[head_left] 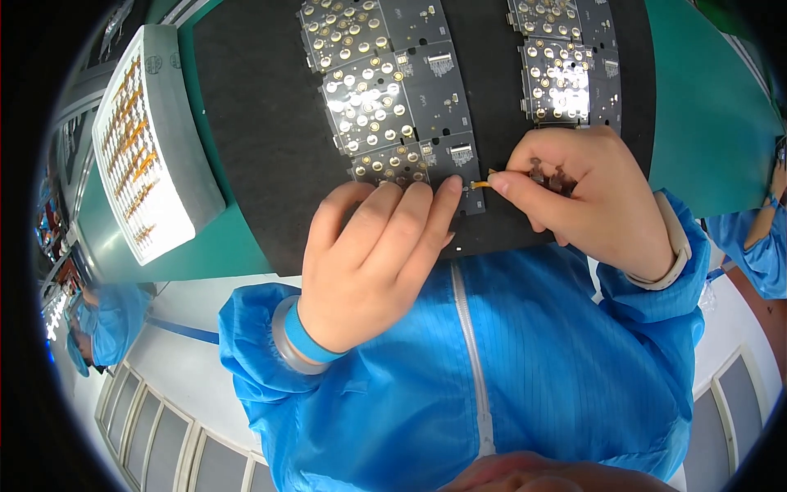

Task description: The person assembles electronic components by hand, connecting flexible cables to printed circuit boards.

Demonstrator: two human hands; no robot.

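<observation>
My left hand (373, 246) lies over the near end of the left column of dark circuit boards (402, 102), fingers spread and fingertips resting on the nearest board. Its index fingertip is beside the board's right edge. Just right of that fingertip, a small orange flex cable (480, 184) reaches the board's edge; whether it is seated there is too small to tell. The thumb and index finger of my right hand (590, 197) pinch the cable's other end. Several small dark brownish pieces (551, 176) sit in the curl of that palm.
A second column of circuit boards (566, 78) lies at the far right of the black mat (254, 123). On the left, a white tray (184, 131) carries rows of small orange parts. The mat covers a green table (705, 107). Other people in blue sleeves (750, 250) are at both sides.
</observation>
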